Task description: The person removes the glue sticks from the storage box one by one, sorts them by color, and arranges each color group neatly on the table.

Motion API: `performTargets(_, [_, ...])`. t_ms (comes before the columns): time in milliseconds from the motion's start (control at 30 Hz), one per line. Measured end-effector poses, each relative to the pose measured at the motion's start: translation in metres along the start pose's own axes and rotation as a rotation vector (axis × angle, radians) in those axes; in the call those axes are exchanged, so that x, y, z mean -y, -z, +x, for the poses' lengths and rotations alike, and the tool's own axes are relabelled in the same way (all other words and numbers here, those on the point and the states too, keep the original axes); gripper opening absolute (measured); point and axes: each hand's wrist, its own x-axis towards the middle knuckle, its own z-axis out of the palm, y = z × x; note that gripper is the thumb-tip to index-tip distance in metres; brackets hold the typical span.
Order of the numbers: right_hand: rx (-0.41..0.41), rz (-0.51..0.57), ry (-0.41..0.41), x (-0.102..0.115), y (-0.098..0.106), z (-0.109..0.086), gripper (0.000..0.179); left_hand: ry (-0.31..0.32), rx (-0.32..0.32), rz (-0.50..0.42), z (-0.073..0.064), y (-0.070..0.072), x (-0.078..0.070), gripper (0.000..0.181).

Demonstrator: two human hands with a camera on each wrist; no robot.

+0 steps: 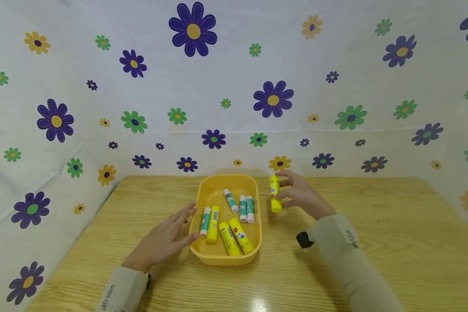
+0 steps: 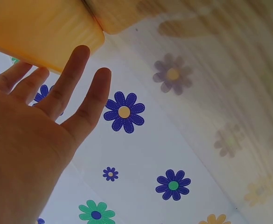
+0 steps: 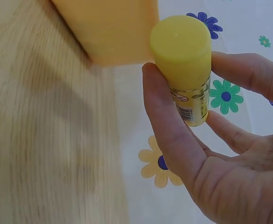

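My right hand (image 1: 302, 193) pinches a yellow glue stick (image 1: 274, 193) between thumb and fingers, just right of the tray. In the right wrist view the glue stick (image 3: 183, 60) stands nearly upright, one round yellow end toward the camera. A yellow-orange plastic tray (image 1: 225, 261) holds several glue sticks. Yellow ones, such as this glue stick (image 1: 213, 224), lie in its left and near part; smaller teal-and-white glue sticks (image 1: 231, 200) lie mostly toward the back and right. My left hand (image 1: 165, 236) rests at the tray's left rim, its fingers spread and relaxed, holding nothing.
The tray stands on a light wooden table (image 1: 359, 260). A white cloth (image 1: 226, 73) printed with purple, green and yellow flowers hangs behind the table and along its sides. A dark wrist strap piece (image 1: 305, 239) shows under the right sleeve.
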Motion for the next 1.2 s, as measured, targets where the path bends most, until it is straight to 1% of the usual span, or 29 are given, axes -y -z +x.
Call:
performTargets(300, [0.017,0.007,0.019,-0.011,0.008,-0.007,0.076,0.008,0.004,-0.004,0.000,0.001,0.001,0.070])
performTargets(500, [0.007,-0.007,0.004,-0.022,0.015,-0.007,0.076,0.009,0.004,-0.007,0.000,0.000,0.001,0.070])
performTargets(633, [0.008,-0.040,-0.026,-0.028,0.019,-0.009,0.076,0.004,0.003,-0.009,0.000,-0.001,0.002,0.070])
performTargets(867, [0.004,-0.125,-0.104,-0.035,0.025,-0.014,0.077,0.009,0.005,-0.003,0.000,-0.001,0.001,0.071])
performTargets(1033, [-0.004,-0.169,-0.123,-0.039,0.028,-0.017,0.076,0.001,0.001,0.001,0.001,-0.001,0.001,0.070])
performTargets(1200, [-0.015,-0.204,-0.152,-0.041,0.030,-0.015,0.074,-0.017,-0.011,0.005,0.001,-0.002,0.003,0.070])
